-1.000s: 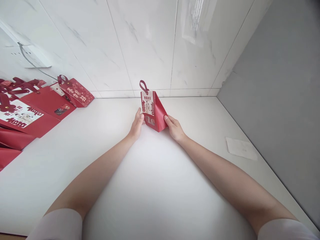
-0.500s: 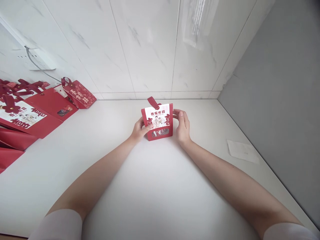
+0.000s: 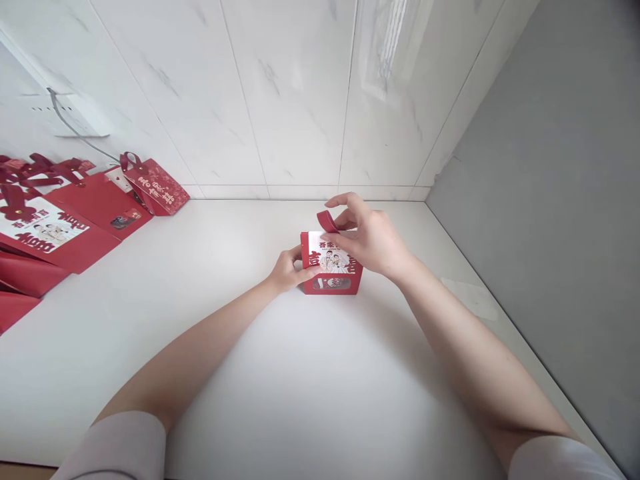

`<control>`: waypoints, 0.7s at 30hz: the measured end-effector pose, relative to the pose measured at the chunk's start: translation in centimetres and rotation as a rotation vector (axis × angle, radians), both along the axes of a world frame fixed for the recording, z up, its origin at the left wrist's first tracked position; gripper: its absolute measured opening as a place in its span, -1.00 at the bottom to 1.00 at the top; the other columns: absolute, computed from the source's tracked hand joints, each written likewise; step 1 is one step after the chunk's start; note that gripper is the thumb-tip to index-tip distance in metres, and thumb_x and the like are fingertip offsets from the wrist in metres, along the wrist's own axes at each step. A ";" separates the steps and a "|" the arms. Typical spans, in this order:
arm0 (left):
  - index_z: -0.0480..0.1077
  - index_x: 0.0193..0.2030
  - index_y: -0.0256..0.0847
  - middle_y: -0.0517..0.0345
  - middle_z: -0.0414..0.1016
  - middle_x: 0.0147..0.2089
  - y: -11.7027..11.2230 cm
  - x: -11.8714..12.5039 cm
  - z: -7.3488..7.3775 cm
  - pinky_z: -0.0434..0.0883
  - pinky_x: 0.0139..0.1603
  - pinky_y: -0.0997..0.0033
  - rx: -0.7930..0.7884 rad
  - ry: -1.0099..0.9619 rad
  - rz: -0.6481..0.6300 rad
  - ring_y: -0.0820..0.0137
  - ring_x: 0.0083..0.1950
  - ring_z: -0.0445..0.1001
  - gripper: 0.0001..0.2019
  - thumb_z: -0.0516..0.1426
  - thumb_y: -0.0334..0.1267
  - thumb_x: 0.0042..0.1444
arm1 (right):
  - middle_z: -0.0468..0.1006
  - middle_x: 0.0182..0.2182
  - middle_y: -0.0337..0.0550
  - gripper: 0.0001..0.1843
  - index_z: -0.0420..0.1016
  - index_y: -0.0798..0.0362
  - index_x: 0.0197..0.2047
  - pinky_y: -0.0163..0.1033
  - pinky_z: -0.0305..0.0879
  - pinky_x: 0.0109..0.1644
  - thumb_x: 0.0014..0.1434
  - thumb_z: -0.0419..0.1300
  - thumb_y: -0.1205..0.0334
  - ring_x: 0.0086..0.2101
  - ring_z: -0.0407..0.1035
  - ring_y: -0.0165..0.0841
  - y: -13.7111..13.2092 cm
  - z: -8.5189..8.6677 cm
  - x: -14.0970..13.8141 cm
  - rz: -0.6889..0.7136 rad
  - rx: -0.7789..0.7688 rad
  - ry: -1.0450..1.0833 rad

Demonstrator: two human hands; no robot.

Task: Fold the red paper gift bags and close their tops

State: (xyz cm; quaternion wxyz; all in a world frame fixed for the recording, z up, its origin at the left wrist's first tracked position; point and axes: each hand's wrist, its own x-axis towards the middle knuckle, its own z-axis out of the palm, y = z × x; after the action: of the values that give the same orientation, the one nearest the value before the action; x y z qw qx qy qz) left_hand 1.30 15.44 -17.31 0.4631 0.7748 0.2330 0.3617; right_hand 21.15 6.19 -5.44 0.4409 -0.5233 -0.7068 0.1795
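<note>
A small red gift bag [image 3: 331, 275] stands upright on the white tabletop [image 3: 300, 387], about in the middle and somewhat toward the far side, not far from the tiled wall [image 3: 280, 100]. Its front face looks to the person and carries a white label with a drawing of a couple and red characters; under it there is a small oval window.

The left hand [image 3: 287, 270] is closed on the left edge of the bag, with the thumb on the front face and the other fingers behind it. The right hand [image 3: 373, 240] is over the top of the bag and covers its upper right corner. Its fingers are narrow and curled, and they hold the dark red loop handle [image 3: 327, 220] that rises from the top edge. The index finger is lifted a little above the loop.

At the far left of the tabletop lies a pile of bigger red gift bags [image 3: 55, 230] with the same kind of label. One more red bag [image 3: 155, 188] leans just beside the pile, near the wall. Above them, a white socket [image 3: 75, 123] with a grey cable sits on the wall. At the right side, near the grey wall [image 3: 550, 200], a white sheet of paper [image 3: 470, 298] lies flat, well apart from the hands.
</note>
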 end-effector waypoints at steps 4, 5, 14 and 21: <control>0.49 -0.04 -0.25 -0.01 0.61 -0.04 -0.3 0.1 -0.1 0.51 -0.02 0.24 0.001 -0.001 -0.013 0.17 -0.05 0.58 -0.60 0.32 -0.11 0.01 | 0.65 -0.27 -0.21 -0.62 0.43 -0.06 0.06 -0.27 0.40 -0.32 0.16 0.21 0.33 -0.27 0.54 -0.29 -0.5 1.0 1.2 0.074 -0.093 -0.022; 0.50 -0.04 -0.25 -0.01 0.60 -0.03 -0.3 0.1 -0.1 0.52 -0.02 0.25 0.005 -0.001 -0.013 0.17 -0.04 0.58 -0.60 0.32 -0.11 0.01 | 0.66 -0.26 -0.20 -0.67 0.47 -0.05 0.03 -0.28 0.41 -0.32 0.18 0.19 0.33 -0.26 0.54 -0.30 -0.6 1.2 1.4 0.096 -0.116 -0.022; 0.49 0.00 -0.25 -0.04 0.59 0.00 -0.3 0.1 0.0 0.51 0.00 0.23 0.044 0.026 -0.021 0.15 -0.01 0.57 -0.59 0.29 -0.08 0.05 | 0.66 -0.26 -0.17 -0.84 0.54 0.01 -0.15 -0.24 0.43 -0.31 0.24 0.16 0.23 -0.31 0.54 -0.30 -0.9 1.6 2.4 0.186 -0.253 0.071; 0.50 -0.02 -0.24 -0.03 0.61 -0.02 -0.3 0.1 0.0 0.53 -0.05 0.26 0.080 0.021 -0.030 0.17 -0.05 0.59 -0.62 0.29 -0.10 0.06 | 0.64 -0.27 -0.21 -0.87 0.56 0.01 -0.21 -0.19 0.39 -0.15 0.17 0.21 0.32 -0.26 0.49 -0.33 -0.6 1.3 2.3 0.099 -0.053 -0.089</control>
State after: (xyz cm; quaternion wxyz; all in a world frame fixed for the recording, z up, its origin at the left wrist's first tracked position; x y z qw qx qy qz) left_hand 1.36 15.14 -17.29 0.4347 0.7999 0.2114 0.3557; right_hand 23.41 5.60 -4.18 0.3855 -0.5065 -0.7458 0.1963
